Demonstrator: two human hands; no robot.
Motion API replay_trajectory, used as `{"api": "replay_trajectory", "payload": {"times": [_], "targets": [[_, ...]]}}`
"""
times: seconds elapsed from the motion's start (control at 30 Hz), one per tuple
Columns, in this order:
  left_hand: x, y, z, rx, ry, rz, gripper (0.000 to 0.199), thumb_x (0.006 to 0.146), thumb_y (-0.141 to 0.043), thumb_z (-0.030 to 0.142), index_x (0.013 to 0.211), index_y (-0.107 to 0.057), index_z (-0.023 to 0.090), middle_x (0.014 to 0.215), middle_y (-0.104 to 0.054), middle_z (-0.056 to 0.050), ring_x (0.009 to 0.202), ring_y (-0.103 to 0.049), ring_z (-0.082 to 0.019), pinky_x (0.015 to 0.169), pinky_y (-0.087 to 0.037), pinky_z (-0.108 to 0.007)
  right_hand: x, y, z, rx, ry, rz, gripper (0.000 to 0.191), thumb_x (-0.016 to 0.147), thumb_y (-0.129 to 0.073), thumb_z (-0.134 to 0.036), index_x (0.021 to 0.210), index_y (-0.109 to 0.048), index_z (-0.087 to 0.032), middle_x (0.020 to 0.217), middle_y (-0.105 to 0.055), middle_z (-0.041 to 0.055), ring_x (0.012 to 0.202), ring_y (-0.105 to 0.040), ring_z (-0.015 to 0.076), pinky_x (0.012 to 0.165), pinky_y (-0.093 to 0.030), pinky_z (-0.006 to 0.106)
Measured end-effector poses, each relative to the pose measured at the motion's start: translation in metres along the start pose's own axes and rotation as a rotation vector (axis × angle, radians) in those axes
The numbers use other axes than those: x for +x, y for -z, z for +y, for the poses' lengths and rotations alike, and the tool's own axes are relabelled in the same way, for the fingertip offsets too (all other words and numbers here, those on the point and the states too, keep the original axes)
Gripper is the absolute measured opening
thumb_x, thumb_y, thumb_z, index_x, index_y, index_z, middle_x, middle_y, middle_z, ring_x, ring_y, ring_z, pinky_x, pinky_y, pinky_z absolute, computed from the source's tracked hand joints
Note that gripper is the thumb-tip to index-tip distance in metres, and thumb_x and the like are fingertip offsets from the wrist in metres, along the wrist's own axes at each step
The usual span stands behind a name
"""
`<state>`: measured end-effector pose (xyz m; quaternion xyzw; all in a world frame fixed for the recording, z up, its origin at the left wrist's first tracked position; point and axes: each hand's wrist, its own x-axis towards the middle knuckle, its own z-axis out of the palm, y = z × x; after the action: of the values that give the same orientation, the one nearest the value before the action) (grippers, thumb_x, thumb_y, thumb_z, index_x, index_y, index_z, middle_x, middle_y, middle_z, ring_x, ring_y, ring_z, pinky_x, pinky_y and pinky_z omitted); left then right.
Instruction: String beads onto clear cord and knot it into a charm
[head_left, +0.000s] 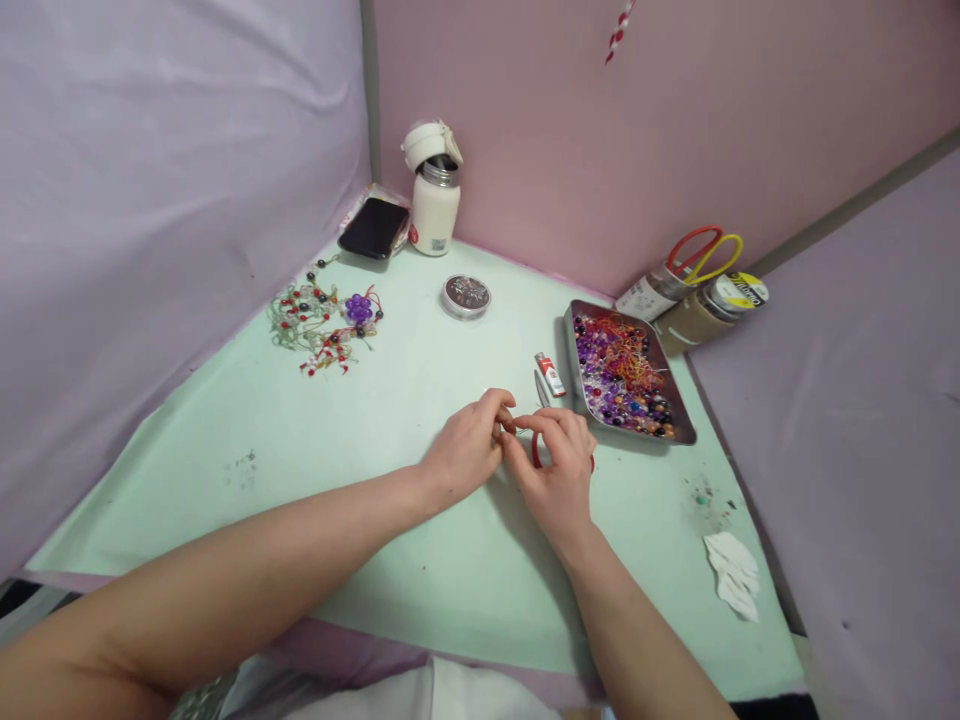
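My left hand (469,440) and my right hand (553,455) meet over the middle of the table, fingertips almost touching. Both are closed in a pinch. A bit of thin cord (521,431) shows faintly between them; the fingers hide most of it, along with anything on it. Under my right hand lies a pair of scissors with red handles (536,452), its blades pointing away from me. A red and white lighter (550,375) lies just beyond the scissors.
Right of my hands stands a metal tray (679,425) of beads and cords. Beaded strings (311,320) lie at left, near a round tin (466,296). Behind are a phone (374,228), an open white bottle (435,212) and two jars (694,325). A crumpled tissue (732,575) lies at right.
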<state>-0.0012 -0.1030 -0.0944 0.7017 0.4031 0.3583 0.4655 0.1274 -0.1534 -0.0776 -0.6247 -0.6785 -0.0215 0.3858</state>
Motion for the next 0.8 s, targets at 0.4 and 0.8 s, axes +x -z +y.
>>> {"api": "replay_trajectory", "payload": {"times": [0.4,0.8], "targets": [[0.007,0.001,0.002,-0.304,0.185,0.095,0.033,0.075,-0.060,0.017,0.104,-0.045,0.023,0.081,-0.064,0.002,0.065,-0.056,-0.011,0.063,-0.044,-0.025,0.001,0.001,0.004,0.035,-0.069,-0.019,0.007,0.088,-0.059,-0.024,0.082,-0.062,-0.023,0.083,-0.062,0.0011,0.082,-0.052,0.0184,0.079,-0.031,0.035],[0.011,0.004,0.011,-0.628,0.362,0.027,0.037,0.070,-0.067,0.013,0.099,-0.046,0.019,0.077,-0.064,0.002,0.068,-0.057,-0.009,0.066,-0.043,-0.025,0.002,0.002,0.008,0.024,-0.138,-0.033,0.008,0.087,-0.057,-0.021,0.080,-0.061,-0.022,0.082,-0.062,0.0014,0.082,-0.051,0.0188,0.077,-0.031,0.033]]}}
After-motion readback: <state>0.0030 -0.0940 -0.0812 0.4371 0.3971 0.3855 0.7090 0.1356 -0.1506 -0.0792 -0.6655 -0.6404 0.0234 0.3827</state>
